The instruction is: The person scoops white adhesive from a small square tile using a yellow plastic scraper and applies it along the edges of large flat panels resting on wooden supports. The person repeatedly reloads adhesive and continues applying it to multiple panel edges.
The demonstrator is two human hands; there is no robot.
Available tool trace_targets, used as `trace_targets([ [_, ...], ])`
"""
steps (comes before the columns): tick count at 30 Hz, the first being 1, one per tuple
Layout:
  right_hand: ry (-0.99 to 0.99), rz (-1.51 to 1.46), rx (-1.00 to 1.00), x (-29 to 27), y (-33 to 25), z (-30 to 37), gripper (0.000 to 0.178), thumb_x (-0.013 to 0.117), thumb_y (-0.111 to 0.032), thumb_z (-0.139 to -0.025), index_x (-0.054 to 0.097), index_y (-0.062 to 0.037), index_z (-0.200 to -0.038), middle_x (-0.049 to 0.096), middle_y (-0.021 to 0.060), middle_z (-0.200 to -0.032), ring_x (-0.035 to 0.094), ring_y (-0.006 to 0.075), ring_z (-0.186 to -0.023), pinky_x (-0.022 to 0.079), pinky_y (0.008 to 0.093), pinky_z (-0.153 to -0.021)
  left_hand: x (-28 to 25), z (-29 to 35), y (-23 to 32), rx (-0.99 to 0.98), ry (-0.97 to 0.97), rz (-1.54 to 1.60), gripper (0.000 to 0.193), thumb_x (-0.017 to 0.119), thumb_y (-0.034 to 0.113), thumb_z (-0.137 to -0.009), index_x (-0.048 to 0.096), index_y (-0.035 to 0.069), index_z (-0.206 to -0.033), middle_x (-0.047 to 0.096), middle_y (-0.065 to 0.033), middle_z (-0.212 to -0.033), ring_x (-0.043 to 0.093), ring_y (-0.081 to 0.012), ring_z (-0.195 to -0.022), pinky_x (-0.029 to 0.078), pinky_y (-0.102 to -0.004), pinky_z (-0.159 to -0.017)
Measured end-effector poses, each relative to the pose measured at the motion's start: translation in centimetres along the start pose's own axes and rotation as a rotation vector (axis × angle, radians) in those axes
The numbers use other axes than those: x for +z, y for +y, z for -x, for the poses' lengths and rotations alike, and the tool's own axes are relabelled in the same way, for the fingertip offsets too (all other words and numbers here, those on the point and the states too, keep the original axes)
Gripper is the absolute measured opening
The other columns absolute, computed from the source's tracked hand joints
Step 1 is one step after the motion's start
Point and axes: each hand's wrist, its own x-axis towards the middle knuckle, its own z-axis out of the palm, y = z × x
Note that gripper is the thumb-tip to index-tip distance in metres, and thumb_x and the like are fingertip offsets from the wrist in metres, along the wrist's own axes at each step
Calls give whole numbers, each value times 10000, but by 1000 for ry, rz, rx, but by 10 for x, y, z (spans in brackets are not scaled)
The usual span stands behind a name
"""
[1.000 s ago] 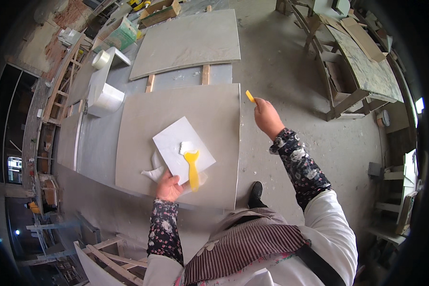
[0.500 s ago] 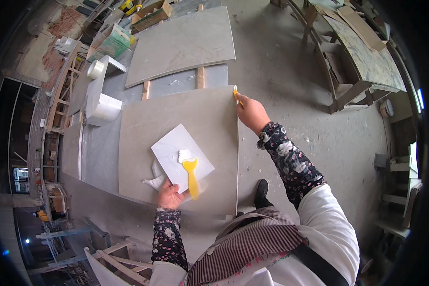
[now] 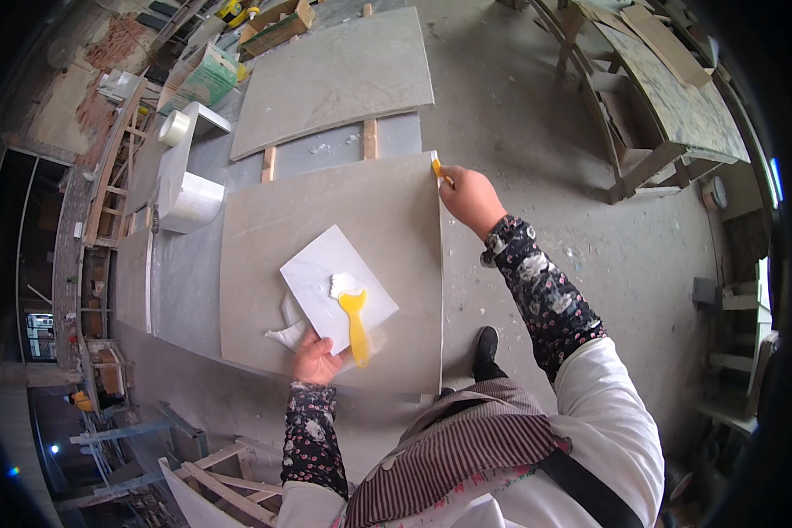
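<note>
My left hand (image 3: 317,359) grips the near corner of a thin white board (image 3: 312,268), its thumb on top. On that board lie a dab of white paste (image 3: 344,285) and a yellow plastic scraper (image 3: 356,333) with a flared end. In my right hand (image 3: 472,199) is a small yellow-orange scraper (image 3: 437,167), its handle mostly hidden by the fingers. Its tip meets the far right corner of a large grey-beige slab (image 3: 260,216), at the slab's right edge. Beside my left hand, a crumpled white cloth or sheet (image 3: 285,334) lies on the slab.
A second grey slab (image 3: 339,79) rests on wooden strips (image 3: 370,139) farther away. At left stand a white box-like piece (image 3: 194,204) and a tape roll (image 3: 175,128). Cardboard boxes (image 3: 277,26) sit at the far end. A wooden bench (image 3: 669,97) stands at the far right.
My right hand and its scraper have shifted very slightly along the slab's corner. My left hand still holds the white board in nearly the same place.
</note>
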Motion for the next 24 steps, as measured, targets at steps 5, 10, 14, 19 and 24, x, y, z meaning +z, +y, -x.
trace_targets([
  [5,27,-8,40,6,-4,-8,293,501,-154,-870,656,4,-1060,656,249,-854,637,412,-831,504,479,-752,1,0,1,-7,29,0,678,601,10,-869,313,93,-1477,457,-139,-1432,463,-339,-1315,441,-537,-1049],
  [10,-29,29,23,7,-11,29,283,489,-150,-882,656,1,-1054,657,237,-834,636,407,-801,503,481,-723,0,-1,1,-1,28,-23,687,621,13,-859,318,87,-1471,456,-139,-1431,458,-342,-1318,442,-535,-1050],
  [14,-63,10,56,1,-23,63,281,494,-143,-877,655,-10,-1065,660,231,-825,640,403,-782,508,478,-714,2,-2,1,-20,34,-6,689,628,14,-856,318,76,-1467,450,-145,-1432,457,-346,-1316,455,-531,-1040],
  [19,-161,42,86,-2,-31,100,283,507,-138,-864,651,-10,-1071,665,228,-831,646,395,-775,513,478,-715,3,-4,1,7,12,-27,687,630,19,-856,317,68,-1466,449,-147,-1429,458,-347,-1314,462,-528,-1036],
  [24,-148,9,52,-2,-36,141,308,519,-107,-853,659,25,-1093,634,254,-765,625,408,-706,503,471,-672,4,-6,1,9,-17,-40,676,619,24,-866,312,64,-1467,444,-143,-1435,458,-349,-1312,445,-525,-1053],
])
